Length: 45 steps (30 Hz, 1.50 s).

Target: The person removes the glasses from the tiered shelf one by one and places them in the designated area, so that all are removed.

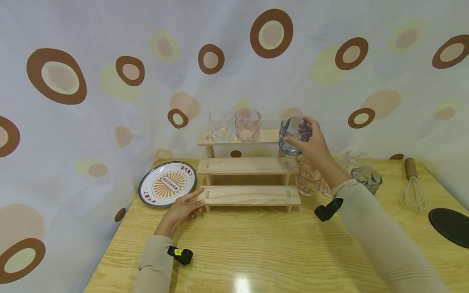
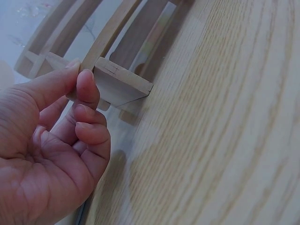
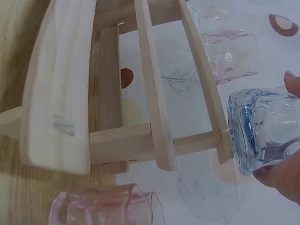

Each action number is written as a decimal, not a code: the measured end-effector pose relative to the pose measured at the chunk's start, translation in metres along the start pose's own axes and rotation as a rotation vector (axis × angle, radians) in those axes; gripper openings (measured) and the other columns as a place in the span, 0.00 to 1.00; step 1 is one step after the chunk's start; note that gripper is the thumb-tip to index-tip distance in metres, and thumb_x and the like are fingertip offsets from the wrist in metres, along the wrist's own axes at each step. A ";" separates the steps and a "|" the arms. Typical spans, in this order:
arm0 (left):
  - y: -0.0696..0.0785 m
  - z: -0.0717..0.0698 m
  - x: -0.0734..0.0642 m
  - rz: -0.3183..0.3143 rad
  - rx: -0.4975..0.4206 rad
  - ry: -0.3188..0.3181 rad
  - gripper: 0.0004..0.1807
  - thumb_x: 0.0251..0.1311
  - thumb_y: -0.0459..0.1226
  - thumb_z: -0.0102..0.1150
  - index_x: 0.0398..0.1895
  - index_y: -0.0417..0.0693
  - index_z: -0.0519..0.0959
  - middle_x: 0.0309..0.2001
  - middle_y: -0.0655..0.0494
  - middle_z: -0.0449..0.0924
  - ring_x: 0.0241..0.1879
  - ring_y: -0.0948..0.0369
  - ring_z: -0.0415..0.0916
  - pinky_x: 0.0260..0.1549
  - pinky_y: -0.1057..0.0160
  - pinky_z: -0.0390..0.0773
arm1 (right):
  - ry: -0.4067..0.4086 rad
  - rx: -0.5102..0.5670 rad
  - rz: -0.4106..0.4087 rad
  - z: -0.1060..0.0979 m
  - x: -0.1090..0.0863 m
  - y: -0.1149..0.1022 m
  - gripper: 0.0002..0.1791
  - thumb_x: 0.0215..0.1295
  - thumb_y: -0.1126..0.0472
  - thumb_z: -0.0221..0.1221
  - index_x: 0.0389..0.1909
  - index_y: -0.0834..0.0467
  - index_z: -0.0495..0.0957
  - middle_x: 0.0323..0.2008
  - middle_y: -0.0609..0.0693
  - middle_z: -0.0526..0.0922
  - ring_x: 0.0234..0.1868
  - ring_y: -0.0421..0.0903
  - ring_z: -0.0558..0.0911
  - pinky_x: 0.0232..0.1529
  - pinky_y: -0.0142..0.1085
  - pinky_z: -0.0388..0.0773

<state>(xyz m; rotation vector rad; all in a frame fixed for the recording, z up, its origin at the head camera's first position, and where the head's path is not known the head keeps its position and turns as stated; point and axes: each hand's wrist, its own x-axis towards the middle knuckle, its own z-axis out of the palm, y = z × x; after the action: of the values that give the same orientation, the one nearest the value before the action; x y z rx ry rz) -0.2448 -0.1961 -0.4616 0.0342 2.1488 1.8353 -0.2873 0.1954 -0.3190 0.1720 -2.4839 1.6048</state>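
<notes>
A three-tier wooden rack (image 1: 249, 196) stands against the patterned backdrop. My right hand (image 1: 318, 146) grips a blue-tinted glass (image 1: 291, 138), thumb on one side and fingers on the other, at the right end of the top tier. In the right wrist view the base of that glass (image 3: 243, 133) is right at the shelf's edge. To its left on the top tier are a clear glass (image 1: 222, 129) and a pink glass (image 1: 248, 127). My left hand (image 1: 182, 209) pinches the left end of the bottom tier (image 2: 124, 77) between thumb and index finger, its other fingers curled.
Left of the rack lies a patterned plate (image 1: 170, 184). Pinkish glasses (image 1: 307, 177) stand close to the rack's right side, partly behind my right arm. Farther right are a grey-blue glass (image 1: 367, 178), a clear glass (image 1: 355, 158), a whisk (image 1: 413, 183) and a dark oval board (image 1: 450, 226).
</notes>
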 end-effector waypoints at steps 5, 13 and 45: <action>-0.001 0.000 -0.001 -0.008 -0.008 -0.001 0.31 0.63 0.36 0.59 0.69 0.52 0.64 0.21 0.59 0.78 0.21 0.66 0.69 0.23 0.70 0.68 | 0.021 -0.012 0.008 -0.012 -0.020 0.009 0.55 0.58 0.45 0.64 0.75 0.53 0.38 0.70 0.61 0.51 0.68 0.60 0.56 0.61 0.56 0.59; 0.000 -0.001 -0.001 0.003 0.010 -0.011 0.31 0.63 0.36 0.58 0.70 0.52 0.64 0.21 0.59 0.78 0.21 0.66 0.69 0.23 0.70 0.68 | 0.056 -0.044 0.099 -0.023 -0.059 0.032 0.57 0.56 0.40 0.63 0.75 0.50 0.36 0.72 0.61 0.45 0.69 0.64 0.52 0.60 0.62 0.56; 0.003 0.000 -0.003 -0.016 -0.031 -0.010 0.31 0.64 0.34 0.57 0.70 0.51 0.63 0.21 0.58 0.78 0.22 0.66 0.69 0.24 0.69 0.67 | 0.023 0.025 0.193 -0.009 -0.121 0.112 0.55 0.57 0.55 0.67 0.70 0.61 0.35 0.70 0.67 0.34 0.69 0.69 0.40 0.61 0.65 0.47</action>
<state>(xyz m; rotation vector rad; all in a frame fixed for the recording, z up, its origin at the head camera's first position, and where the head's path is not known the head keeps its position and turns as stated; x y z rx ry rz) -0.2428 -0.1959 -0.4578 0.0192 2.1069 1.8552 -0.1903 0.2495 -0.4411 -0.0859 -2.5302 1.6993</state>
